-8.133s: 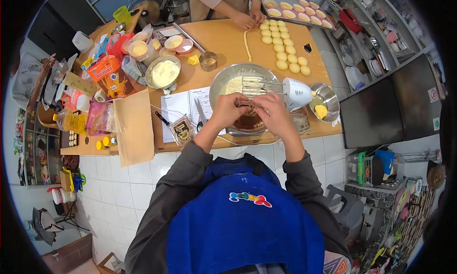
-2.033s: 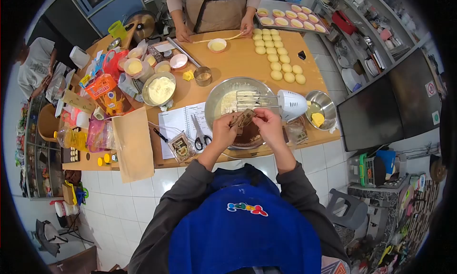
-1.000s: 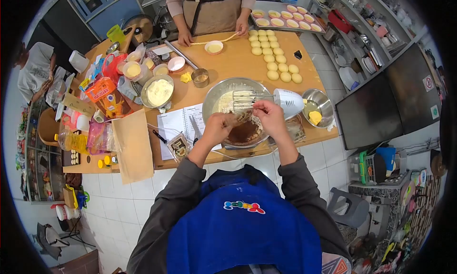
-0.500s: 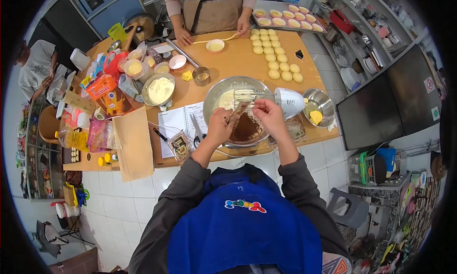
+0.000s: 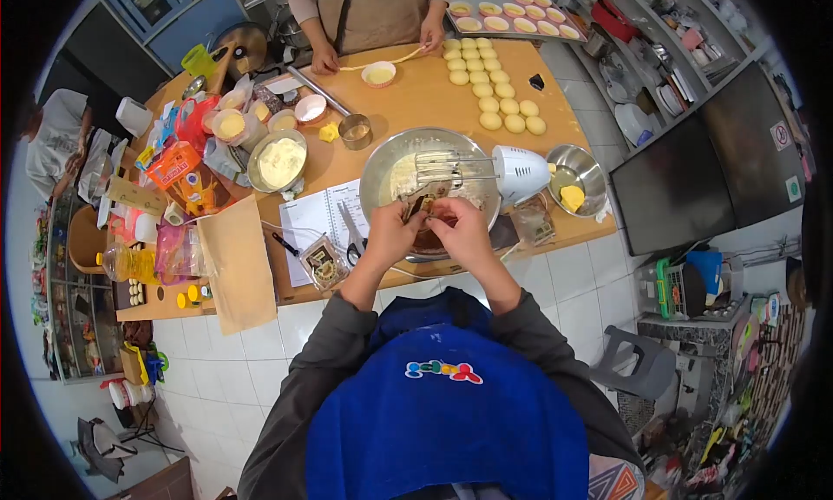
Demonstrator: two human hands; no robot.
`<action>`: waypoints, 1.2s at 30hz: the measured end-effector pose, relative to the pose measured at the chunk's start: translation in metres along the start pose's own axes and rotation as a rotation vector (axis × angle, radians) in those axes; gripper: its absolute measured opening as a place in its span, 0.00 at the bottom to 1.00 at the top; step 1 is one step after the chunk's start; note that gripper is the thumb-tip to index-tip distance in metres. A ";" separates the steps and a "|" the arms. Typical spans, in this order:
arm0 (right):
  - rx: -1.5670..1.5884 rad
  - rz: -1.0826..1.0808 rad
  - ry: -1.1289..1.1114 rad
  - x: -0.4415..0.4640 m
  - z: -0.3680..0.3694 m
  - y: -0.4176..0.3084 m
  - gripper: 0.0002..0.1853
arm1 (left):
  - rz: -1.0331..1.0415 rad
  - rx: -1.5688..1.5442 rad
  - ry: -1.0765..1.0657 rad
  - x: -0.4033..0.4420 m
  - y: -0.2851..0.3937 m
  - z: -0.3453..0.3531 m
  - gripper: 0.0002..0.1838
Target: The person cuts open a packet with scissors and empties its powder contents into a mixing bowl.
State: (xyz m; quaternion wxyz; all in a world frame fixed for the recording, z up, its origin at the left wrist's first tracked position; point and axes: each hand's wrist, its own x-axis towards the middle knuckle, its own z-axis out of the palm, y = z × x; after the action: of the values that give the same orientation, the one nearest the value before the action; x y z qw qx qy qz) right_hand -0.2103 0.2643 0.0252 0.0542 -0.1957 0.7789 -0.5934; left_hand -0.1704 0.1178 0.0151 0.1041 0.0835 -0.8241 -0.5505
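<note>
Over the near part of the large metal bowl (image 5: pixel 371 174), my left hand (image 5: pixel 395 231) grips a small brown packet (image 5: pixel 425 200). The fingers of my right hand (image 5: pixel 462 231) are pinched together just right of the packet; whether they hold part of it is too small to tell. Pale batter (image 5: pixel 402 177) and brown powder, mostly hidden by my hands, lie in the bowl. A white hand mixer (image 5: pixel 521 172) rests across the bowl's right rim with its beaters (image 5: pixel 441 165) over the batter.
Right of the mixer stands a metal bowl (image 5: pixel 590 168) with a yellow lump. Scissors (image 5: pixel 350 229), a notebook (image 5: pixel 304 215) and a clear packet (image 5: pixel 324 264) lie to the left. Dough balls (image 5: pixel 488 105) sit behind. Across the table, a person's hands (image 5: pixel 325 59) hold a dough strip (image 5: pixel 382 64).
My hands have come closer together at the packet, where my right hand was raised and apart half a second ago. The whole view has shifted slightly. Brown powder is now more covered by my hands.
</note>
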 end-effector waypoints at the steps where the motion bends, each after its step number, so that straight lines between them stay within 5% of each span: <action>1: -0.017 0.007 0.024 0.000 0.002 0.005 0.18 | 0.056 0.082 0.017 0.000 -0.002 -0.001 0.07; 4: -0.005 -0.027 0.197 -0.005 -0.002 -0.007 0.19 | 0.227 0.279 -0.003 0.000 0.003 -0.007 0.04; 9: -0.141 -0.217 0.066 0.000 -0.018 -0.006 0.14 | 0.286 0.389 -0.214 0.000 0.008 -0.012 0.09; 14: -0.076 -0.132 0.104 -0.002 -0.021 -0.001 0.05 | 0.349 0.310 -0.043 0.000 0.007 -0.009 0.11; 22: -0.116 0.028 0.072 0.001 -0.024 0.008 0.07 | 0.327 0.308 0.086 -0.011 0.007 -0.002 0.16; 30: 0.112 0.174 0.121 0.006 -0.014 0.005 0.07 | -0.078 0.024 0.463 -0.045 -0.038 -0.060 0.23; 36: -0.064 -0.119 0.285 0.006 -0.004 0.000 0.08 | -0.458 0.282 0.570 -0.112 -0.127 -0.109 0.19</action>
State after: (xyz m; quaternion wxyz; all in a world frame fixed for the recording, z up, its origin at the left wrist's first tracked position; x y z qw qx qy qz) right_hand -0.2175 0.2657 0.0272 -0.0985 -0.1569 0.7843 -0.5920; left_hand -0.0305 0.0006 -0.0702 0.1909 0.4282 -0.7898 -0.3956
